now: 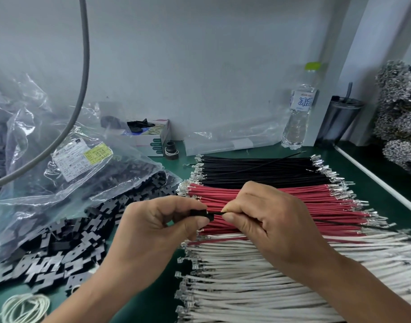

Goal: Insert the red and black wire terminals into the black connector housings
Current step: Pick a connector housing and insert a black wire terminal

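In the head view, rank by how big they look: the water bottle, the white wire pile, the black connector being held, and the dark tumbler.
1. white wire pile, nearest the camera, which inflates it
2. water bottle
3. dark tumbler
4. black connector, mostly hidden by fingers

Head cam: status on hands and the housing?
Left hand pinches black connector housing. Right hand pinches black wire at the housing's mouth; seating not visible. Red wires lie beneath, nothing blocking.
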Demonstrator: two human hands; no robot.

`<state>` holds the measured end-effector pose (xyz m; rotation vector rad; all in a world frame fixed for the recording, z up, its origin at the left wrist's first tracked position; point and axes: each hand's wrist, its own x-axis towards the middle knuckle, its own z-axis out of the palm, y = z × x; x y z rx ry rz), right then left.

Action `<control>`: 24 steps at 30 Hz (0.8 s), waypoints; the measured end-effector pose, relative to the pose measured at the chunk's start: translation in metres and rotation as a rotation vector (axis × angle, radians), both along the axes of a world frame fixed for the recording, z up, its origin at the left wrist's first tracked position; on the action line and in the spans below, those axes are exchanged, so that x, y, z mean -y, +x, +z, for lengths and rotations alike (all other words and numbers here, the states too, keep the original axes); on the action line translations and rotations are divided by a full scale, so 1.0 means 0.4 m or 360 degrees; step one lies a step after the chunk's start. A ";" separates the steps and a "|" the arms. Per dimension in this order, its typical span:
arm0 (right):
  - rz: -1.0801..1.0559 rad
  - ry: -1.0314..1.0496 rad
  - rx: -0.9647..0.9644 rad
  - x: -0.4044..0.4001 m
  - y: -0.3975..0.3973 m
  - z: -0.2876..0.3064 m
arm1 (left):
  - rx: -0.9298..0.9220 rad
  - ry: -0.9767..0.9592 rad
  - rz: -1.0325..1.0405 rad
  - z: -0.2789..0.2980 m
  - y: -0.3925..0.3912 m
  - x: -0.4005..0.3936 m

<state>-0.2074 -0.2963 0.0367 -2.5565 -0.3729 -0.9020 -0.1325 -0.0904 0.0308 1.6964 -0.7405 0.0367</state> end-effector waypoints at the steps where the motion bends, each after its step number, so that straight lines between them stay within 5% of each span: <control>1: -0.0003 -0.0002 0.0008 0.001 0.000 -0.001 | -0.0010 -0.0007 0.0006 -0.003 -0.001 0.002; 16: -0.0049 -0.0106 0.0016 -0.023 -0.005 -0.018 | -0.0091 0.0039 -0.0007 -0.018 -0.018 0.003; 21: -0.0206 -0.0285 0.0331 -0.018 -0.008 0.012 | -0.0078 -0.0055 0.0083 -0.011 0.005 0.007; 24: -0.0097 -0.0341 -0.0038 -0.037 -0.014 0.001 | -0.0222 -0.0169 0.0108 -0.013 0.011 0.004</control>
